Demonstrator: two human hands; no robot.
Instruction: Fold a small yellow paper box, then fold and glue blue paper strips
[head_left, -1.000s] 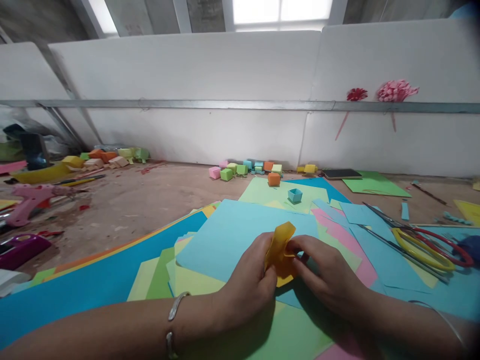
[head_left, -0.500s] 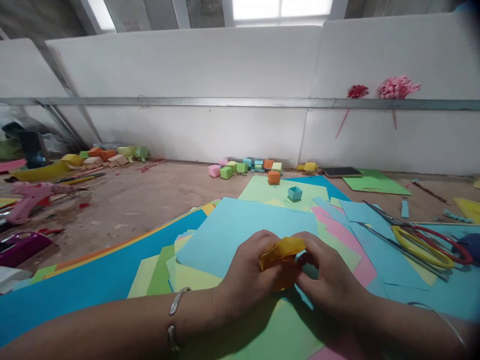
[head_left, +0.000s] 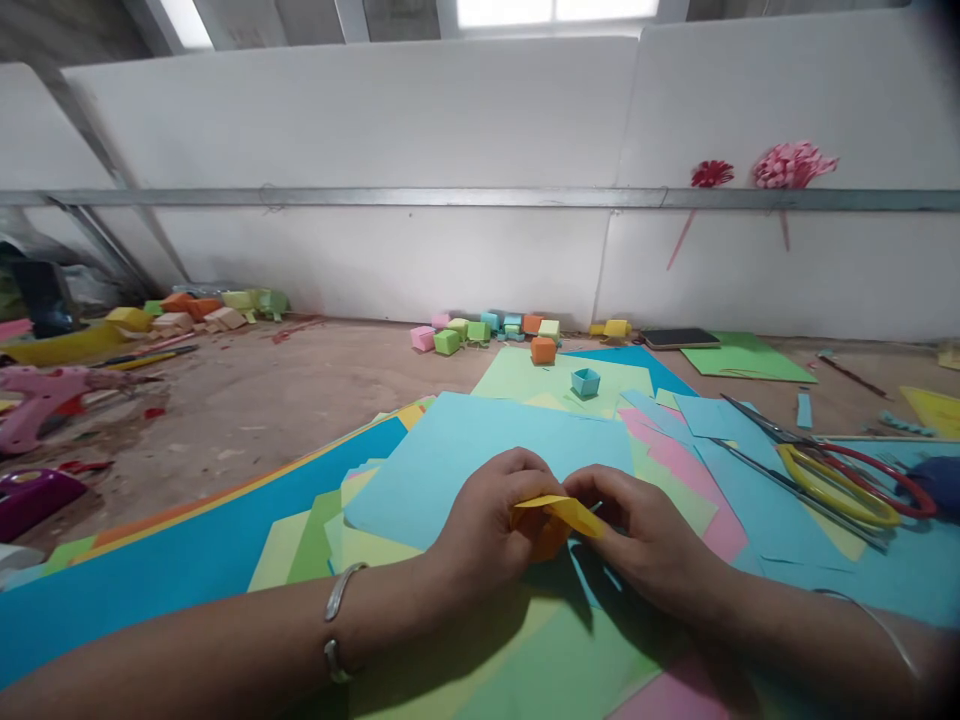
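both hands (head_left: 484, 520) (head_left: 652, 540) on yellow paper (head_left: 574, 514)

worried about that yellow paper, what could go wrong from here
The yellow paper, held between the left hand and right hand, could crease wrongly or tear if pulled. The small blue box, standing on the pale green sheet beyond them, might get knocked if a hand reaches forward.
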